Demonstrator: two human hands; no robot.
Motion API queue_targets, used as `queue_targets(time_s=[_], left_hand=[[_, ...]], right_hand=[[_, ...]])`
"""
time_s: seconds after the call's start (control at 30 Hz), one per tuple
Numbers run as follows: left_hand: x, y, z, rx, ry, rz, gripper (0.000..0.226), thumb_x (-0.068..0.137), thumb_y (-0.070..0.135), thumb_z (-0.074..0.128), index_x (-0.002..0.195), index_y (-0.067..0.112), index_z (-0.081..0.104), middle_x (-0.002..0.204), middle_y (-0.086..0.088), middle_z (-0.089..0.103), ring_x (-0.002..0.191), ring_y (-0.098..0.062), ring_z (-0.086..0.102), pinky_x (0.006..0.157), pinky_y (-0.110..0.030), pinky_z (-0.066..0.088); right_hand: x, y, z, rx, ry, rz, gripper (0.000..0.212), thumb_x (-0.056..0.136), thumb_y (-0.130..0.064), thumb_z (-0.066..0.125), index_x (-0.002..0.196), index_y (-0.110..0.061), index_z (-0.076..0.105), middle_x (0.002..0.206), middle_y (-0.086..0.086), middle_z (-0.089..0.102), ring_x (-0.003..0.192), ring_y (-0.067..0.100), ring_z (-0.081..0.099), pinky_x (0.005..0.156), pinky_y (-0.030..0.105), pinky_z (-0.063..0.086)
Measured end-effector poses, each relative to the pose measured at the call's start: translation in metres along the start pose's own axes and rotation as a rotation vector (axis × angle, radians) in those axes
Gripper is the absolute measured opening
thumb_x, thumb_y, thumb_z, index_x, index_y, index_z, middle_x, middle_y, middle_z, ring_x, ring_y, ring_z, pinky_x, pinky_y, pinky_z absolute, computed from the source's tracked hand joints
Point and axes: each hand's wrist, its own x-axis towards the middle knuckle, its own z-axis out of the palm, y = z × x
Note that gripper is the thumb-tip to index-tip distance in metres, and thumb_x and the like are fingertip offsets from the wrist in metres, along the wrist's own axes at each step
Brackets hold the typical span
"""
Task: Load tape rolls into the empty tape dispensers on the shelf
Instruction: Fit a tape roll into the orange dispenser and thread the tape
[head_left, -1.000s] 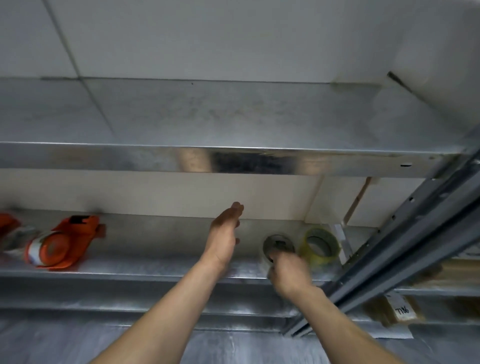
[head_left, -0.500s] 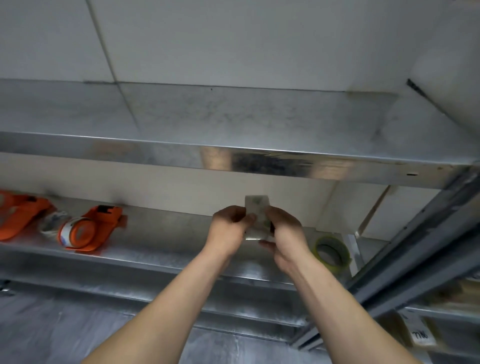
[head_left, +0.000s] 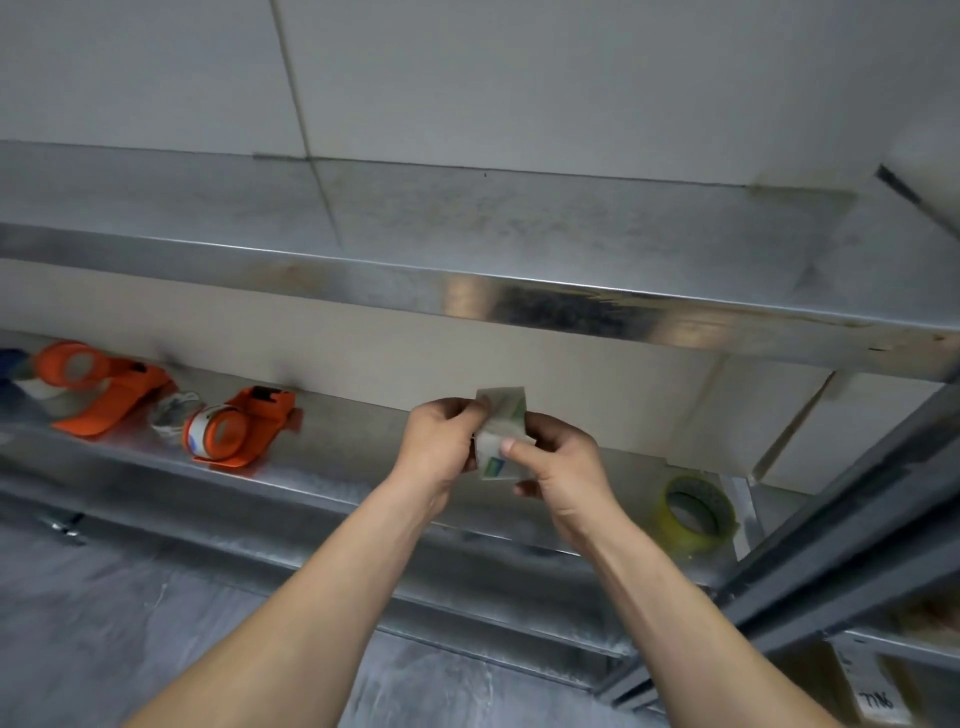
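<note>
Tape roll (head_left: 501, 411), apparently clear of shelf (head_left: 353, 449)

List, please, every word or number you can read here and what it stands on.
"77..": handwritten on the white label, lower right; remaining digits unclear.
Held tape roll: green-blue print, too blurred to read.
Roll in the orange dispenser: blue mark, unreadable.

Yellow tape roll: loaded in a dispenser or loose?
Loose. The yellow tape roll sits bare on the shelf, no dispenser around it.
</note>
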Motion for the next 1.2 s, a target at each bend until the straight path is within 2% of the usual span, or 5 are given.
queue_targets(time_s=[0.43, 0.6, 0.77, 1.0, 1.2], left_hand=[[-0.033, -0.003, -0.128, -0.051, 0.076, 0.062, 0.013, 0.092, 0.008, 0.062, 0.101, 0.005, 0.071, 0.089, -0.014, 0.073, 0.075, -0.026, 0.068, 0.07, -0.037, 0.055], [-0.056, -0.001, -0.204, -0.064, 0.149, 0.117, 0.021, 0.093, 0.034, 0.061, 0.106, 0.021, 0.071, 0.106, -0.005, 0.074, 0.099, -0.022, 0.068, 0.078, -0.04, 0.05], [-0.089, 0.008, -0.287, -0.169, 0.258, 0.165, 0.051, 0.098, 0.054, 0.037, 0.132, 0.022, 0.058, 0.131, 0.003, 0.061, 0.122, -0.016, 0.055, 0.098, -0.047, 0.043], [-0.131, 0.01, -0.389, -0.171, 0.347, 0.257, 0.065, 0.084, 0.076, 0.03, 0.125, 0.034, 0.058, 0.135, 0.007, 0.058, 0.127, -0.015, 0.051, 0.105, -0.051, 0.039], [-0.152, 0.006, -0.46, -0.234, 0.469, 0.272, 0.065, 0.081, 0.072, 0.032, 0.127, 0.033, 0.055, 0.123, 0.008, 0.068, 0.124, -0.015, 0.054, 0.104, -0.051, 0.039]], right_hand=[[-0.029, 0.012, 0.122, 0.023, -0.098, 0.005, 0.018, 0.088, -0.002, 0.063, 0.084, -0.013, 0.076, 0.08, 0.01, 0.073, 0.076, 0.028, 0.064, 0.067, 0.038, 0.048], [-0.053, 0.013, 0.191, -0.011, -0.087, 0.014, 0.021, 0.089, -0.001, 0.058, 0.08, -0.014, 0.072, 0.069, 0.003, 0.067, 0.062, 0.014, 0.06, 0.052, 0.027, 0.047], [-0.076, 0.024, 0.263, 0.004, -0.005, 0.034, 0.025, 0.087, 0.001, 0.056, 0.069, -0.015, 0.062, 0.061, 0.002, 0.058, 0.06, 0.018, 0.051, 0.055, 0.03, 0.041], [-0.113, 0.034, 0.36, 0.013, -0.022, 0.028, 0.01, 0.092, -0.013, 0.058, 0.082, -0.012, 0.06, 0.069, 0.001, 0.053, 0.064, 0.015, 0.048, 0.06, 0.033, 0.041], [-0.133, 0.038, 0.432, 0.053, -0.053, 0.079, 0.02, 0.093, -0.019, 0.056, 0.074, -0.013, 0.061, 0.064, -0.002, 0.059, 0.064, 0.021, 0.054, 0.064, 0.035, 0.042]])
